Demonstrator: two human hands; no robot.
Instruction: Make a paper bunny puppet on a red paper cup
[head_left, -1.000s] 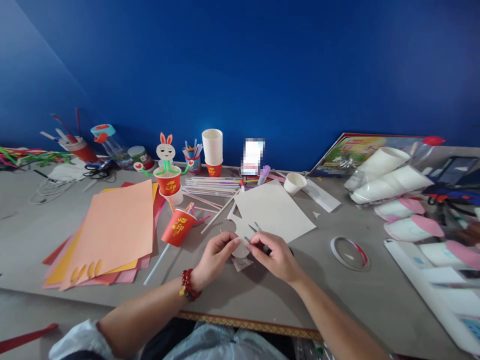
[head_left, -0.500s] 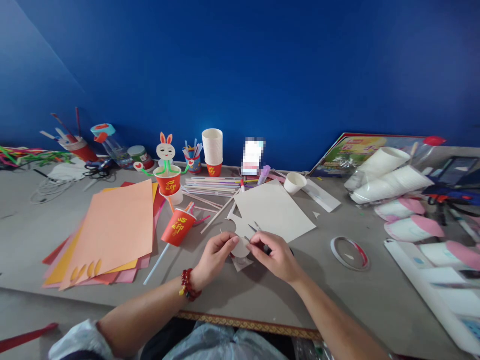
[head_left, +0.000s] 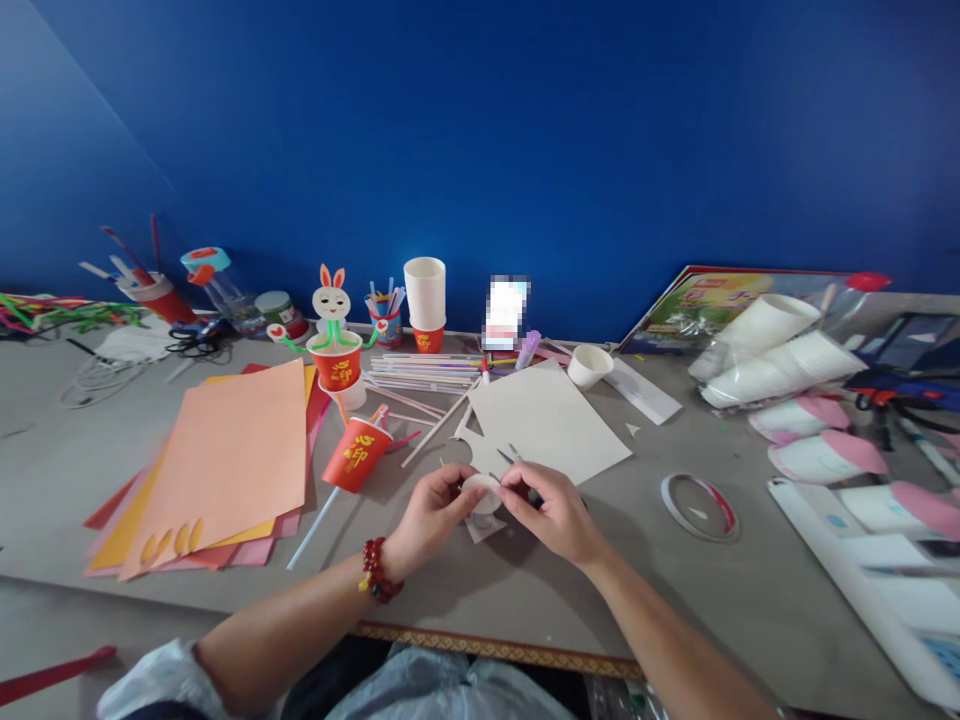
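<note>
A small round piece of white paper [head_left: 486,484] is pinched at its left edge by my left hand [head_left: 435,508], thumb on top. My right hand [head_left: 549,512] has thumb and fingertips closed on its right edge. Beyond and partly beneath my right hand are scissors [head_left: 513,455] with thin blades; the hand hides much of them, and whether they rest on the table I cannot tell. A white paper scrap [head_left: 484,530] lies below the circle. Just past my hands is a large white sheet [head_left: 551,420] with a cut-away corner.
Left of my hands, a red paper cup [head_left: 358,456] with straws lies tilted near stacked coloured paper [head_left: 225,460]. A rabbit figure [head_left: 331,303] stands in another cup. Straws [head_left: 427,370] and stacked cups [head_left: 425,290] are behind. A tape roll [head_left: 666,508] lies to the right.
The paper circle has tipped, so its face shows more narrowly. My left fingers have shifted slightly around its edge, while my right hand stays nearly in place.
</note>
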